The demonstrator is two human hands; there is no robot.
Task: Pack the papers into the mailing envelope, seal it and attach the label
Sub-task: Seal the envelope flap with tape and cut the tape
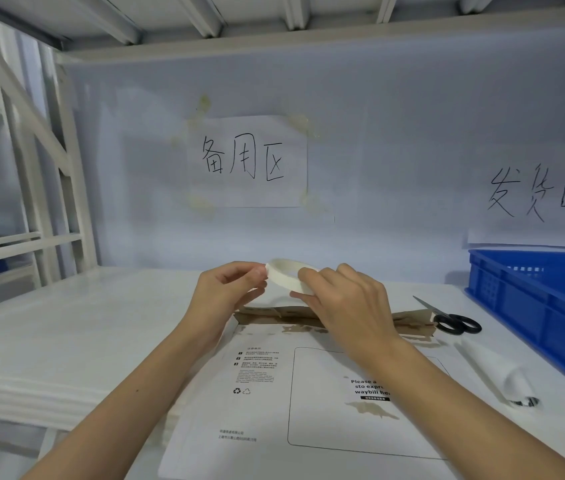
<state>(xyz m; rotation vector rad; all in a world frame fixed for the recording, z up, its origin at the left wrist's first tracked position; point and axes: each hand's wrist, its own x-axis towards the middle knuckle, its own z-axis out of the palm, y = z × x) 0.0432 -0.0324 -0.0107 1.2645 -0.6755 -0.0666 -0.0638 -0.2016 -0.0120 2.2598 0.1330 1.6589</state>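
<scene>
A white mailing envelope (267, 403) lies flat on the white table in front of me, printed side up, with a waybill box outlined on it. Its brown torn flap (274, 312) points away from me. Above the flap I hold a white tape roll (286, 271) in the air with both hands. My left hand (229, 289) pinches the roll's left edge between thumb and fingers. My right hand (336, 299) grips the right side of the roll, thumb on its rim. The papers are not visible.
Black-handled scissors (456, 322) lie to the right of the flap. A white rolled sheet (497, 375) lies beside the envelope on the right. A blue plastic crate (544, 306) stands at the far right. A stack of white sheets (31, 386) sits at the left.
</scene>
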